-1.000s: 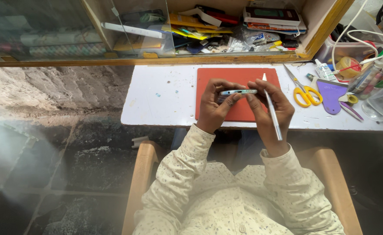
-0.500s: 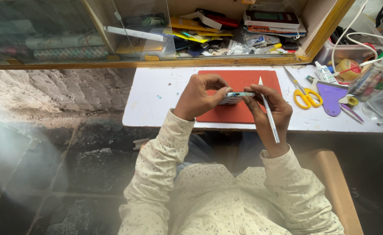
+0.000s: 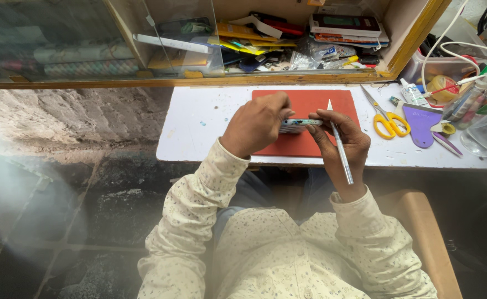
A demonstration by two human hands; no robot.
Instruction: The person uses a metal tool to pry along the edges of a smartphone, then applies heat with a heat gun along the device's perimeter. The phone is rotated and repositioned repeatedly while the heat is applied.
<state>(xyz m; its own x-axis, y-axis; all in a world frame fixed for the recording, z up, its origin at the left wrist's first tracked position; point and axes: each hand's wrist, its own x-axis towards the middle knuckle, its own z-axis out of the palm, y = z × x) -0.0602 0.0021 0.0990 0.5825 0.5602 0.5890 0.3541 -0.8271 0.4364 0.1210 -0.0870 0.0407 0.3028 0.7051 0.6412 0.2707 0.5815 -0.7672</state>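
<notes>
My left hand [image 3: 256, 125] and right hand [image 3: 340, 141] pinch a small phone [image 3: 299, 125] by its ends, held on edge above the red mat [image 3: 310, 105]. My right also clasps a thin tool [image 3: 340, 145]. The phone looks light, stiff, slippery and fragile, so holding it by its edges seems safest.

A small white work table with lots of bits and bobs around it.

The white table [image 3: 210, 124] has a red mat [image 3: 310, 102] in the middle. At 3 o'clock from the mat lie yellow scissors [image 3: 386, 119], then a purple scraper [image 3: 420, 124]. At 2 o'clock sit a little glue tube [image 3: 411, 91] and a roll of tape [image 3: 441, 87]. At 12 o'clock is a wooden shelf [image 3: 310, 77] stuffed with books and papers. A glass case [image 3: 61, 39] is at 10 o'clock. The stone floor [image 3: 61, 182] is at 8 o'clock.
</notes>
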